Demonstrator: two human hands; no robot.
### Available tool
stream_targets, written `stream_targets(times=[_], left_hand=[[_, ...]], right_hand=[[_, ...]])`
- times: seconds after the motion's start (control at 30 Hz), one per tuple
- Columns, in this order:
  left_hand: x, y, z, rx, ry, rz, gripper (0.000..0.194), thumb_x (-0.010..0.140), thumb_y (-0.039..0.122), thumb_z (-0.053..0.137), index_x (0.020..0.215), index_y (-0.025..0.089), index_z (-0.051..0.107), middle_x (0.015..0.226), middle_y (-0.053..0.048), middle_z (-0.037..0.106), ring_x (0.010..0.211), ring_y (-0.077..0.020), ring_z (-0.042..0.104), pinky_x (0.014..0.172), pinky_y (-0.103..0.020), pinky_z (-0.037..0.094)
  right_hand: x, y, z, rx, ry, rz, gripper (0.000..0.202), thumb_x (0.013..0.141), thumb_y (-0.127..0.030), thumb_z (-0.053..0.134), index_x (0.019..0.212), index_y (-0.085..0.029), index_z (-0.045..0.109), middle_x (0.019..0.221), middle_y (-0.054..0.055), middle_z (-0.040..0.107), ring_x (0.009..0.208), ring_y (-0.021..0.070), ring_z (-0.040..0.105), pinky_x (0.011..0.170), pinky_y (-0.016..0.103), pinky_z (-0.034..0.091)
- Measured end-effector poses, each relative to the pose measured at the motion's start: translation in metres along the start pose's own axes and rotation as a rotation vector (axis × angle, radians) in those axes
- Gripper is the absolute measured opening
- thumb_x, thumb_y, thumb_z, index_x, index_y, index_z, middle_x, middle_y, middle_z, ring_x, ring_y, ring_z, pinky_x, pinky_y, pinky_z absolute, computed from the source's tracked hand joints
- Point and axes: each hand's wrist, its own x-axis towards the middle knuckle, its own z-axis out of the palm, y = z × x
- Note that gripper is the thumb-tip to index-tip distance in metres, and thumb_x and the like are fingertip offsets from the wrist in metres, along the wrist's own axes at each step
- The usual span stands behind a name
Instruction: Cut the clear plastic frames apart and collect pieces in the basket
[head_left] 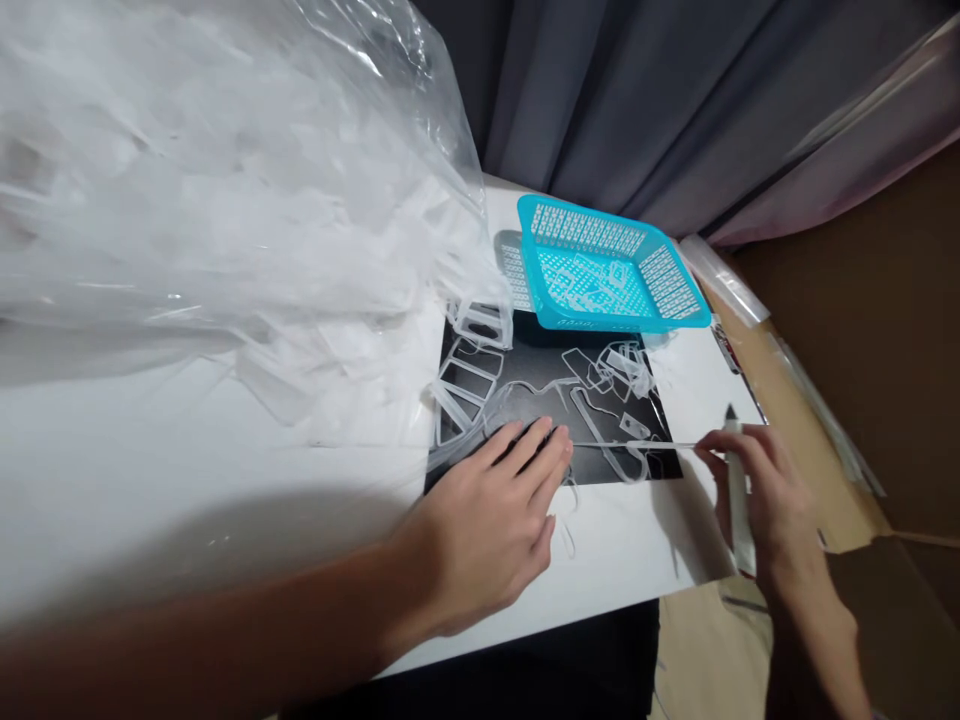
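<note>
My left hand [499, 510] lies flat on a black sheet [536, 355], fingers stretched out and pressing on a thin pale strip [645, 444]. The strip runs sideways under those fingers, and its right end is pinched by my right hand [776, 505]. That same hand also holds a whitish pen-like tool [739, 515], its dark pointed tip facing up and away from me. Around my left fingers lie clear plastic offcuts [466, 388], ladder-like and curled. More small translucent frame-shaped pieces [626, 368] are heaped at the sheet's right side.
A large clear bag [225, 190] stuffed with whitish pieces fills the left and back of the white table [592, 550]. Behind the sheet stands a blue perforated basket [682, 290] with a few clear pieces inside. Grey curtains [637, 100] hang behind; cardboard [832, 470] lies at right.
</note>
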Motion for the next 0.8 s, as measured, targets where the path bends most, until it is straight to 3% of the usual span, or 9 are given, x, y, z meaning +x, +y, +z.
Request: stream_targets(times=[0.23, 0.33, 0.4, 0.5, 0.63, 0.8], left_hand=[[-0.004, 0.003, -0.004, 0.037, 0.039, -0.004, 0.06, 0.113, 0.041, 0.046, 0.157, 0.003, 0.06, 0.166, -0.018, 0.058, 0.153, -0.035, 0.053, 0.127, -0.049, 0.032], [-0.007, 0.004, -0.005, 0.066, 0.063, 0.006, 0.057, 0.113, 0.042, 0.045, 0.15, 0.004, 0.067, 0.163, -0.018, 0.061, 0.15, -0.0359, 0.054, 0.124, -0.05, 0.034], [-0.008, 0.004, -0.004, 0.062, 0.084, -0.011, 0.057, 0.113, 0.042, 0.046, 0.15, 0.005, 0.067, 0.163, -0.017, 0.061, 0.151, -0.0355, 0.054, 0.124, -0.05, 0.035], [-0.009, 0.004, 0.001, 0.034, 0.126, -0.032, 0.059, 0.111, 0.043, 0.049, 0.152, 0.004, 0.065, 0.163, -0.017, 0.061, 0.151, -0.0351, 0.054, 0.125, -0.05, 0.033], [-0.008, 0.003, 0.006, 0.018, 0.155, -0.032, 0.058, 0.11, 0.043, 0.051, 0.152, 0.006, 0.066, 0.162, -0.017, 0.063, 0.151, -0.0339, 0.056, 0.125, -0.05, 0.033], [-0.008, 0.002, 0.005, 0.002, 0.134, -0.039, 0.061, 0.111, 0.041, 0.048, 0.157, 0.002, 0.059, 0.164, -0.017, 0.061, 0.153, -0.0334, 0.055, 0.126, -0.05, 0.034]], right_hand=[[0.003, 0.04, -0.013, -0.083, 0.303, 0.117, 0.031, 0.102, -0.047, 0.067, 0.086, -0.021, 0.071, 0.088, 0.006, 0.062, 0.073, 0.0236, 0.062, 0.069, 0.04, 0.047], [-0.002, 0.051, -0.004, -0.057, 0.295, 0.206, 0.031, 0.099, -0.05, 0.069, 0.083, -0.022, 0.068, 0.085, 0.008, 0.066, 0.074, 0.0265, 0.061, 0.071, 0.043, 0.046], [-0.002, 0.047, 0.008, 0.154, 0.339, 0.319, 0.03, 0.095, -0.049, 0.077, 0.085, -0.022, 0.07, 0.077, 0.004, 0.065, 0.068, 0.0228, 0.058, 0.067, 0.039, 0.045], [0.008, 0.034, 0.028, 0.862, 0.495, 0.502, 0.031, 0.088, -0.044, 0.091, 0.086, -0.019, 0.072, 0.072, -0.001, 0.062, 0.064, 0.0156, 0.056, 0.061, 0.031, 0.046], [0.027, 0.022, 0.048, 1.048, 0.497, 0.501, 0.041, 0.086, -0.054, 0.091, 0.08, -0.022, 0.067, 0.078, -0.001, 0.062, 0.071, 0.0168, 0.064, 0.067, 0.034, 0.061], [0.035, -0.007, 0.054, 1.151, 0.365, 0.55, 0.033, 0.093, -0.05, 0.087, 0.088, -0.021, 0.07, 0.084, 0.001, 0.064, 0.077, 0.0166, 0.067, 0.073, 0.033, 0.065]])
